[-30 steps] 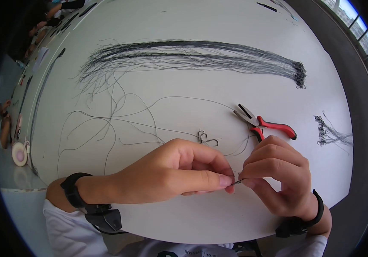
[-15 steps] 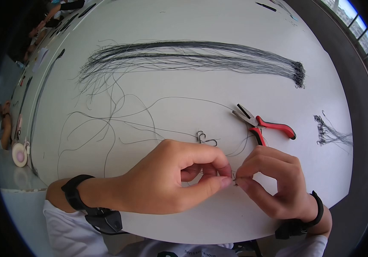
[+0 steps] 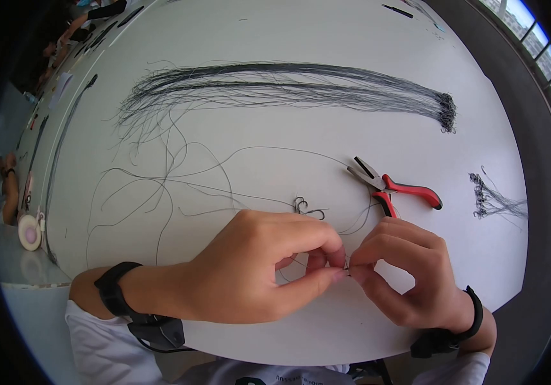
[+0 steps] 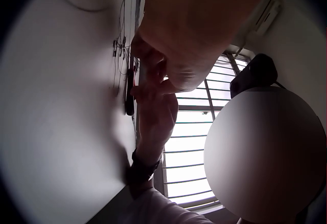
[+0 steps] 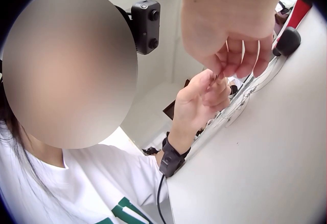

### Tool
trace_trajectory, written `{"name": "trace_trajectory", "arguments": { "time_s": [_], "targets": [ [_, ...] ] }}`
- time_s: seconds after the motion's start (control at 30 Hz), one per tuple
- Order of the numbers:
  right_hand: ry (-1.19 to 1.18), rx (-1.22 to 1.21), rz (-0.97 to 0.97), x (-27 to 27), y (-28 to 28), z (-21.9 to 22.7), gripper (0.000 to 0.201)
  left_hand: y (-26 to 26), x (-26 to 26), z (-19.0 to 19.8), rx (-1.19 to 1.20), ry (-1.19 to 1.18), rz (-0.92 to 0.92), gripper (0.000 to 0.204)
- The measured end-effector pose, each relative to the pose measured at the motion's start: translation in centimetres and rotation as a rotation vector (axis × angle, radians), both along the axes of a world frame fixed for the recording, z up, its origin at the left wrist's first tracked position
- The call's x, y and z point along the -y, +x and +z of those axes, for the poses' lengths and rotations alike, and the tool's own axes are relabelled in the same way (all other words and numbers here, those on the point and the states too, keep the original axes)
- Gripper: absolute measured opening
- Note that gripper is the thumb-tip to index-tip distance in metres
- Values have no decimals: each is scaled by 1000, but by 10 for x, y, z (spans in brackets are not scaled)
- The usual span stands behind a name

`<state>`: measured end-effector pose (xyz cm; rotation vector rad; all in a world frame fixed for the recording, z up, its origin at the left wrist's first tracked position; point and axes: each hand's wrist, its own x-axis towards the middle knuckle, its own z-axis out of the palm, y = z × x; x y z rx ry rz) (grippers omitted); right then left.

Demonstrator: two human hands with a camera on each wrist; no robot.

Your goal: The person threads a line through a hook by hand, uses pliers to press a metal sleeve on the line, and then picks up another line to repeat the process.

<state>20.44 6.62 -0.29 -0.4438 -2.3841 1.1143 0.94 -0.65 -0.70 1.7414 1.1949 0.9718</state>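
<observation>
In the head view, the thumb and fingertips of my left hand [image 3: 256, 266] pinch a small dark fishhook [image 3: 347, 272]. Most of it is hidden by the fingers. Thumb and index finger of my right hand [image 3: 410, 269] grip its other end, so both sets of fingertips almost meet. Thin fishing line [image 3: 284, 274] shows through the gap in the left hand. Just beyond the left knuckles, several loose fishhooks [image 3: 307, 208] lie on the table. Red-handled pliers [image 3: 391, 184] rest with jaws apart beyond the right hand. The right wrist view shows the fingertips together around a tiny dark piece [image 5: 215, 76].
A long bundle of lines [image 3: 275, 67] with a cluster of hooks [image 3: 447, 112] stretches across the far table. Loose line strands [image 3: 166, 176] spread at left. A smaller hook bunch [image 3: 481, 196] lies near the right edge. A knife-like black tool [image 3: 397, 11] sits far back.
Both hands have shifted slightly left, and the right hand has come lower and closer to the left. The dark piece shows less between the fingertips.
</observation>
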Motion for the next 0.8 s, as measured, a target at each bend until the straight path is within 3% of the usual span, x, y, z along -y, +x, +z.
{"name": "trace_trajectory", "arguments": {
  "time_s": [0.33, 0.4, 0.53, 0.6, 0.63, 0.7, 0.73, 0.8],
  "targets": [
    [249, -18, -14, 3, -2, -3, 20, -2, 3, 7, -48, -112, 2, 10],
    [363, -41, 24, 1, -2, -3, 24, -4, 2, 10, 90, -433, -40, 9],
    [430, -100, 67, -1, -2, -5, 26, -7, -2, 6, 376, -661, -85, 9],
    [353, -112, 70, 0, -2, -3, 23, -9, -5, 6, 509, -833, -168, 10],
    [354, -112, 70, 0, -2, 1, 23, -8, -4, 6, 509, -833, -168, 10],
    [-48, 21, 63, -1, 1, 9, 16, -3, -2, 8, 459, -664, -84, 9],
    [-49, 21, 62, -1, 2, 9, 16, -4, -1, 10, 459, -665, -85, 9],
    [-305, 44, 13, 0, 3, 8, 9, -5, 0, 12, 81, -344, -35, 7]
  ]
}}
